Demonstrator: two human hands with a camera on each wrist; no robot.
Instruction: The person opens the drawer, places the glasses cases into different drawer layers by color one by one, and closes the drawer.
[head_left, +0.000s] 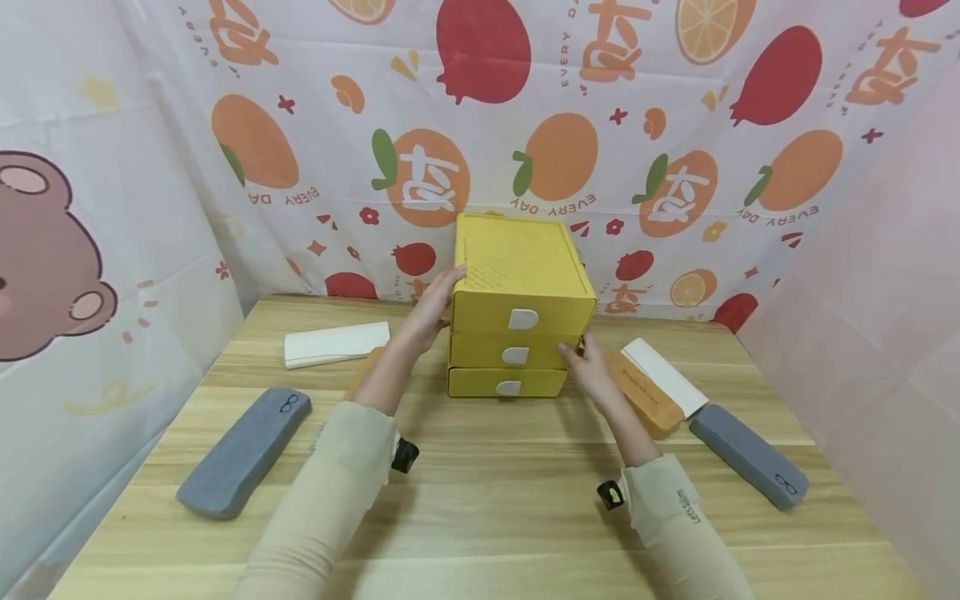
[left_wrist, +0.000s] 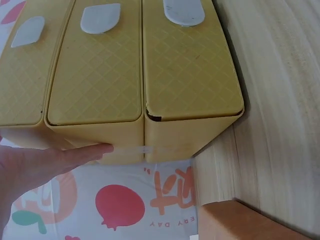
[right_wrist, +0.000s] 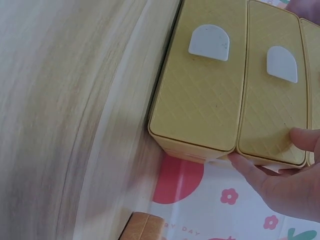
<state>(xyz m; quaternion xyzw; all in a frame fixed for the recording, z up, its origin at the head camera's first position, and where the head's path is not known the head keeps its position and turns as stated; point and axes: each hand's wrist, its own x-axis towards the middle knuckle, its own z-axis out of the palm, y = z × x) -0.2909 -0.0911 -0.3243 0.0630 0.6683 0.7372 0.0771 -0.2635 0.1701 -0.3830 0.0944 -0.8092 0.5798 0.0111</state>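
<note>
The drawer stack (head_left: 517, 300), three yellow units high, stands upright near the rear of the counter (head_left: 487, 517), its white tabs (head_left: 523, 318) facing the wearer. The left hand (head_left: 435, 304) touches the stack's left side, a straight finger along it, with the grip wide. The right hand (head_left: 592, 371) pinches the right front corner of the middle unit, thumb on the front and fingers at the side. To the left lie a white case (head_left: 336, 343), an orange case (head_left: 362, 373) partly hidden by the arm, and a grey case (head_left: 243, 452). To the right, a second orange case (head_left: 643, 392), white case (head_left: 665, 377) and grey case (head_left: 750, 456) lie close together. Behind hangs a fruit-print cloth (head_left: 495, 158).
</note>
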